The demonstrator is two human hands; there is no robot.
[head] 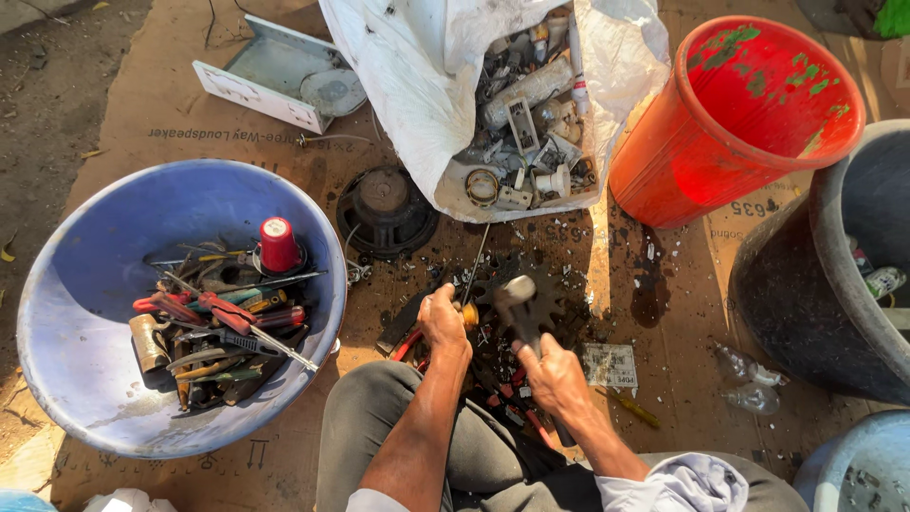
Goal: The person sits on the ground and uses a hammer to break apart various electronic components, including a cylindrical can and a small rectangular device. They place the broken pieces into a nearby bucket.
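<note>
Head view, looking straight down at a person seated on flattened cardboard [171,114]. Biggest item: the blue plastic basin [85,313] on the left, holding a jumble of hand tools [223,332] — screwdrivers, pliers, red and yellow handles — plus a red-capped can [279,245] standing upright at the back of the pile. On the right edge sits a dark grey tub [806,284]; an orange bucket [730,123] leans beside it, tilted on its side with the mouth facing the camera. At top centre, a white sack [408,104] lies open, spilling grey and white scrap parts [531,142]. A black round speaker [386,210] lies just left of the sack mouth, and a grey metal bracket [270,76] sits at the top left.

Between the knees: a dark toothed gear [550,301] lies flat on the cardboard, with debris scattered around it. The right hand [557,379] is clenched on the handle of a hammer [517,301] — the head hangs over the gear; whether they touch cannot be told. The left hand [444,322] is closed around a small orange-tipped piece [469,313] just left of the hammer head, and a thin metal rod [477,261] runs up from it toward the sack. Red-handled pliers [408,346] lie under the left wrist.
</note>
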